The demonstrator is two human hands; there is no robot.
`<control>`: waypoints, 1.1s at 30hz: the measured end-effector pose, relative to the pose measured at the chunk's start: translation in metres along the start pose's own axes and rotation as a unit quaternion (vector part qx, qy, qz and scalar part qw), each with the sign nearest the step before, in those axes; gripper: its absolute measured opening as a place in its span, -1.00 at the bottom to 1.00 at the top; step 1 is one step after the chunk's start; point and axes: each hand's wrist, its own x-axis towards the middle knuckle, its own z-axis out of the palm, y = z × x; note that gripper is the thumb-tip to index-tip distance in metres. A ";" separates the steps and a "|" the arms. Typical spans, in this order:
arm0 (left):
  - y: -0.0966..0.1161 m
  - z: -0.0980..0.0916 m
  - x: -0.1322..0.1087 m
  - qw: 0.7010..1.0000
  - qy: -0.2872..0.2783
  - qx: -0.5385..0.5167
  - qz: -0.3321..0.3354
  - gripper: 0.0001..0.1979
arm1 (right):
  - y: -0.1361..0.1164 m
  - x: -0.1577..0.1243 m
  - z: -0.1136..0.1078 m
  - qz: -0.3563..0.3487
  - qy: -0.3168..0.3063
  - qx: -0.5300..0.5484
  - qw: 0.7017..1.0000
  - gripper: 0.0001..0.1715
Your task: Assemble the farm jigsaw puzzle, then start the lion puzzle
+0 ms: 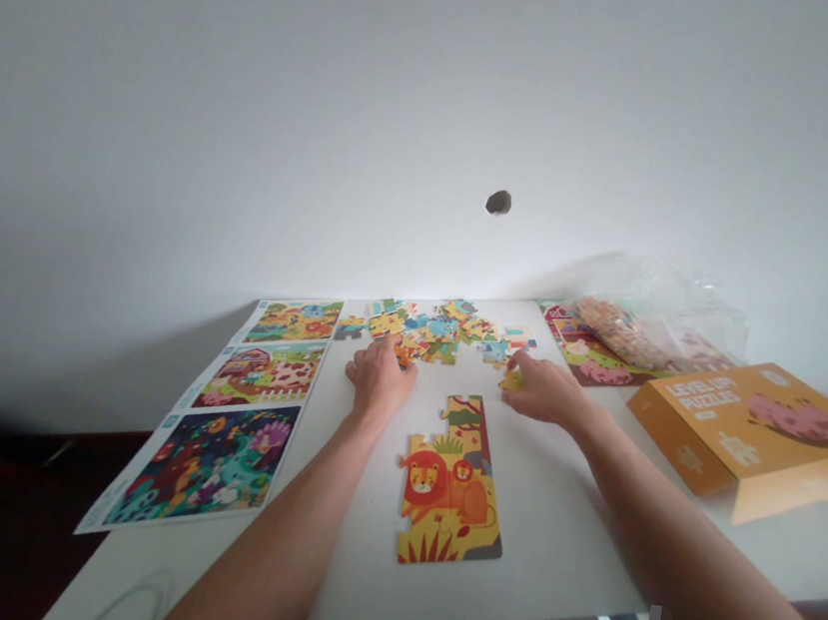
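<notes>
Below my hands lies a joined section of jigsaw puzzle (448, 495), with two lions on yellow ground. A heap of loose puzzle pieces (442, 329) spreads along the table's far side. My left hand (381, 378) is at the heap's near left edge, fingers bent and closed around an orange piece (407, 353), partly hidden by the hand. To the right, my right hand (544, 390) pinches a yellow piece (510, 378) just above or on the table; I cannot tell which. Some blue and white pieces (504, 349) lie just beyond its fingertips.
On the left lies a sheet with three printed pictures (258, 381). At the right stand an orange puzzle box (754, 422) and a clear plastic bag of pieces (630, 327) on a farm picture (599, 371). A white wall (329, 139) borders the white table (552, 538).
</notes>
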 end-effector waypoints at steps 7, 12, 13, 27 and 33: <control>0.002 0.000 0.000 0.998 0.040 -0.051 0.017 -0.58 | -0.001 0.007 0.012 -0.074 0.084 0.068 0.991 -0.60; 0.012 -0.007 -0.009 0.950 0.089 -0.215 0.206 -0.65 | -0.015 0.006 0.012 -0.085 0.124 0.238 0.960 -0.60; 0.014 -0.009 -0.012 0.937 0.076 -0.232 0.249 -0.64 | -0.019 0.005 0.013 -0.098 0.112 0.280 0.949 -0.57; 0.012 -0.001 -0.010 0.915 0.030 -0.275 0.294 -0.78 | -0.022 0.012 0.025 -0.114 0.094 0.379 0.914 -0.63; 0.012 0.000 -0.010 0.921 0.043 -0.268 0.280 -0.86 | -0.020 0.017 0.030 -0.089 0.125 0.398 0.904 -0.50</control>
